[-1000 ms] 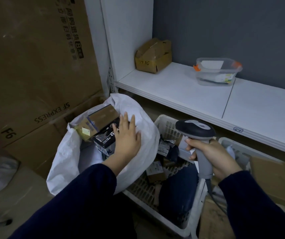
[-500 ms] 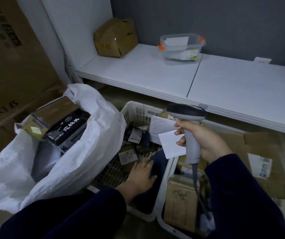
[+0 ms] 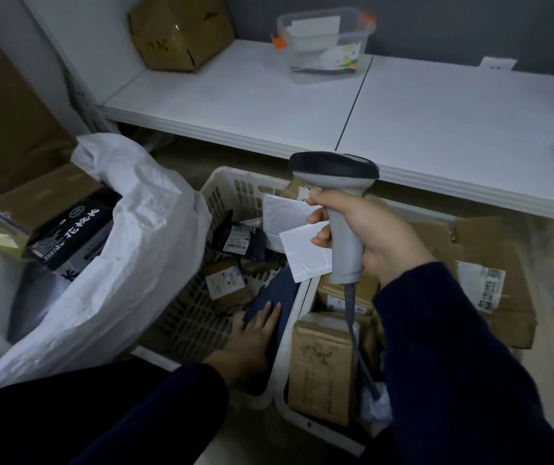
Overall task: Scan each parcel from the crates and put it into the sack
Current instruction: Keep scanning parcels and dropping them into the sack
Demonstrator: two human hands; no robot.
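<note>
Two hands: left hand rests straight-fingered on dark parcel; right hand grips scanner upright.

White sack, grey scanner

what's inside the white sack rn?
Near the mouth of the white sack: a black box with white lettering and a brown carton beside it. Anything lower is covered by them and the sack's wall.

Dim, cool light, wide-angle edge distortion
</note>
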